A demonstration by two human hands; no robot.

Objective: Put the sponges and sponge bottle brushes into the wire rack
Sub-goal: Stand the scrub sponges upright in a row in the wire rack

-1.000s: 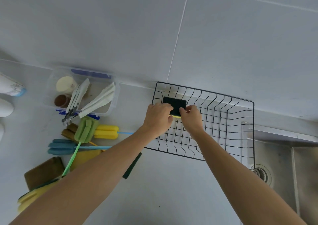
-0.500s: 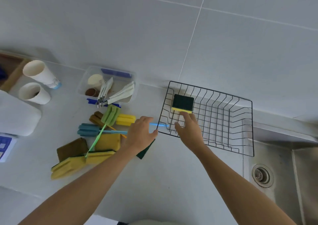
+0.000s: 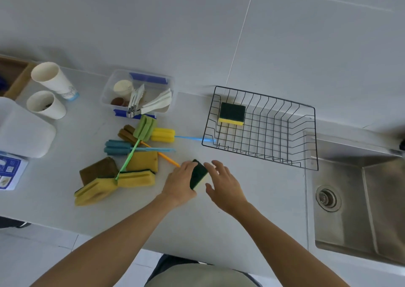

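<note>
One sponge sits in the wire rack at one o'clock; the left hand grips a second sponge; the right hand is spread; the pile at ten o'clock remains.

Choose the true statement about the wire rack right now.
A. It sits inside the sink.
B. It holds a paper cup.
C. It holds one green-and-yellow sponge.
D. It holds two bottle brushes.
C: a single green-and-yellow sponge lies in the far left corner of the wire rack, with nothing else lying on its floor.

Green-and-yellow sponge flat in black wire rack at 10 o'clock corner; other sponges and bottle brushes heaped at rack's 9 o'clock.
</note>
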